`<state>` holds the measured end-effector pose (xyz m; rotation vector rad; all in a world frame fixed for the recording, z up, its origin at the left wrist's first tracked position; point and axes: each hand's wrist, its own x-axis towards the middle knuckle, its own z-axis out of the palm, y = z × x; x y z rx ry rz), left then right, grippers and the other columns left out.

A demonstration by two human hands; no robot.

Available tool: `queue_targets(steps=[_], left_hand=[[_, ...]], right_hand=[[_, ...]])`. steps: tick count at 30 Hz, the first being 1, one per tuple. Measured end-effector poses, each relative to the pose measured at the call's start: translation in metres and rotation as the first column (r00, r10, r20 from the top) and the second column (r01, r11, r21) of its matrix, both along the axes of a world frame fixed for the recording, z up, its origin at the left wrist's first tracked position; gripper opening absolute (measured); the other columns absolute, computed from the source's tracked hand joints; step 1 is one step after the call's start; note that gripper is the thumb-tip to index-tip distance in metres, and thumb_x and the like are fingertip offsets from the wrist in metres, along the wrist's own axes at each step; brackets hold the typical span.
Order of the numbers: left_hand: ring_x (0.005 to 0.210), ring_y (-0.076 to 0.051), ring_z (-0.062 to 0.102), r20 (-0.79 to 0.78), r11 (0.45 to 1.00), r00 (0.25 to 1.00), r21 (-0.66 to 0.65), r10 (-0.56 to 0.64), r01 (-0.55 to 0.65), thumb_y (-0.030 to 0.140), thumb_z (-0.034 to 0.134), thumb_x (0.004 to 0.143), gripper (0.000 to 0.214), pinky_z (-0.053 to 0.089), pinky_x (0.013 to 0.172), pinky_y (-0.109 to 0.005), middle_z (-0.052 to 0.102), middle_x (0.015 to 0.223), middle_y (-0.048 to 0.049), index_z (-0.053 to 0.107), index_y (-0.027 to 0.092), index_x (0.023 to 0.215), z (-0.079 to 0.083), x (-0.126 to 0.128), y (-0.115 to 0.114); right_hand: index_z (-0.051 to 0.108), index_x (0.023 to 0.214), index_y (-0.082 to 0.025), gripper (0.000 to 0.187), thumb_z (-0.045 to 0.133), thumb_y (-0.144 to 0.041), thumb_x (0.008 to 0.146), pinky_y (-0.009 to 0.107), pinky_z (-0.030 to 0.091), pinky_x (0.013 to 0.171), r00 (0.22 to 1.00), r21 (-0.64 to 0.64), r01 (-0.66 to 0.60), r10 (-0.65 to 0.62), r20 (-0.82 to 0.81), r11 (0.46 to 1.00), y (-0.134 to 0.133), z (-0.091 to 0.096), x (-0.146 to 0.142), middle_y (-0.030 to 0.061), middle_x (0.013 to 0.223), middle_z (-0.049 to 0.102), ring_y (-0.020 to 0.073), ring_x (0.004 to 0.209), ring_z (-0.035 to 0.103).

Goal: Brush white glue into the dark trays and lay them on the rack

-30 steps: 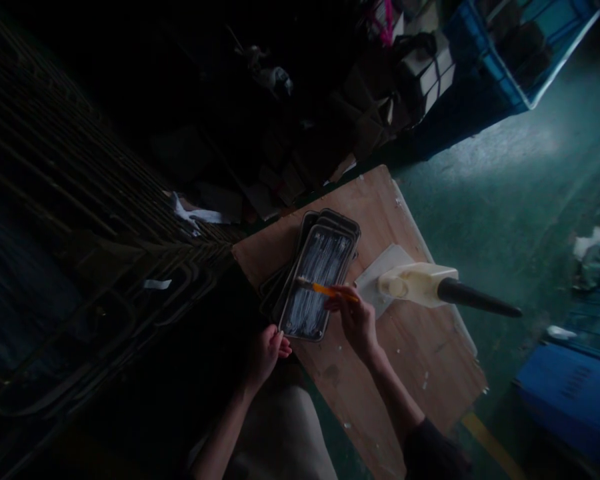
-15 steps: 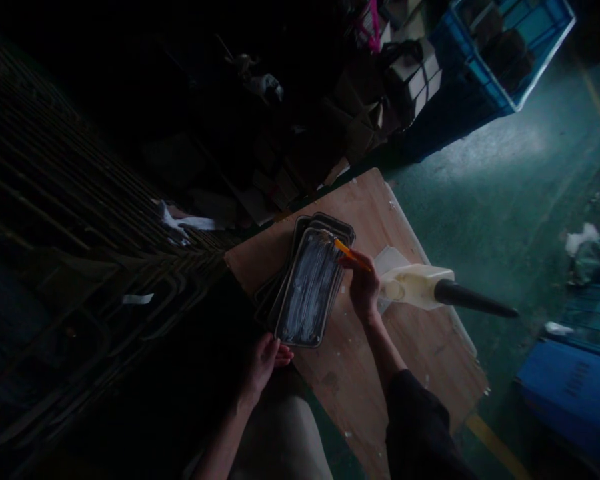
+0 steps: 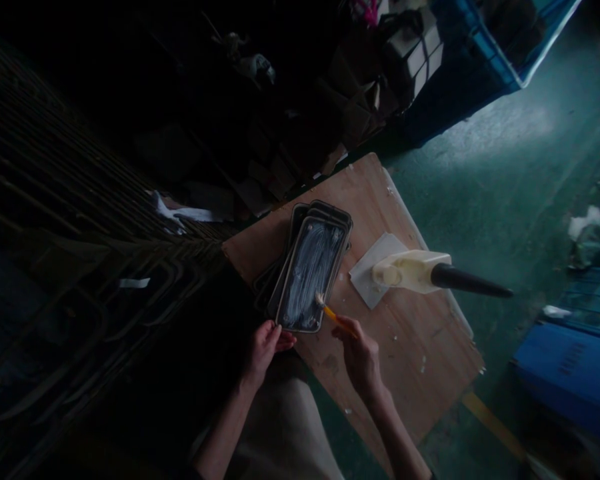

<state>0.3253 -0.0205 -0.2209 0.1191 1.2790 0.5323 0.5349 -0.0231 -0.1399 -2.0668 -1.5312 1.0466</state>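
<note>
A dark rectangular tray [image 3: 307, 273] with a raised rim lies on top of several similar trays, its inside streaked with a whitish coating. My left hand [image 3: 267, 345] grips the tray's near left corner between thumb and fingers. In my right hand [image 3: 359, 353] is a small brush [image 3: 333, 313] with an orange-yellow handle. Its pale bristles touch the tray's inner surface near the lower right side. Right of the trays stands a cream plastic bottle [image 3: 420, 270] with a long black nozzle, beside a pale square sheet [image 3: 375, 267].
The trays and bottle stand on a wooden board [image 3: 395, 360]. Blue crates [image 3: 500, 60] are at the upper right, and a blue box [image 3: 565, 373] sits on the green floor at right. Dark stacked frames [image 3: 80, 180] fill the left side. Bundled cartons [image 3: 415, 50] lie behind.
My right hand has drawn the brush from the tray's far end down toward its near right side. My left hand stays at the near corner. The view has shifted slightly.
</note>
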Motion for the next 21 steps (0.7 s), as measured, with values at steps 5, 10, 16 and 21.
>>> queue_targets(steps=[5,10,16,21], left_hand=[[0.071,-0.020,0.071,-0.011,1.000,1.000,-0.008,-0.021,0.020,0.049,0.070,0.072,0.039,0.059,0.069,-0.032,0.069,0.071,-0.0044,0.050,0.016,0.080,0.000,0.001,-0.001],[0.073,-0.021,0.072,0.010,1.000,1.000,-0.024,0.001,-0.001,0.049,0.071,0.071,0.041,0.058,0.067,-0.032,0.069,0.078,-0.0060,0.048,0.017,0.083,0.007,0.003,-0.001],[0.071,-0.023,0.072,0.056,0.999,0.998,0.032,0.004,-0.006,0.042,0.070,0.071,0.044,0.057,0.064,-0.032,0.067,0.077,-0.0038,0.048,0.016,0.098,0.032,0.003,0.005],[0.062,-0.022,0.071,0.092,0.996,0.995,0.073,0.040,-0.047,0.040,0.069,0.072,0.073,0.055,0.058,-0.030,0.063,0.069,0.0007,0.035,0.011,0.129,0.061,0.007,0.011]], right_hand=[[0.056,0.113,-0.022,0.022,0.043,-0.033,0.099,0.027,0.054,0.069,0.988,0.084,0.152,-0.150,-0.024,0.985,0.023,0.006,0.004,0.0028,0.083,0.070,0.0164,0.074,0.068],[0.057,0.112,-0.020,0.023,0.044,-0.033,0.098,0.025,0.053,0.067,0.999,0.069,0.029,-0.031,0.031,0.997,0.017,-0.004,-0.005,0.0036,0.084,0.070,0.0167,0.073,0.068],[0.059,0.110,-0.020,0.022,0.044,-0.031,0.099,0.023,0.055,0.065,0.978,0.037,0.186,-0.181,-0.108,0.982,-0.028,0.040,-0.022,0.0013,0.077,0.069,0.0141,0.068,0.068],[0.060,0.112,-0.015,0.028,0.054,-0.035,0.093,0.036,0.057,0.070,0.854,0.314,0.518,-0.501,-0.139,0.796,-0.030,0.085,-0.003,0.0065,0.084,0.069,0.0209,0.072,0.069]])
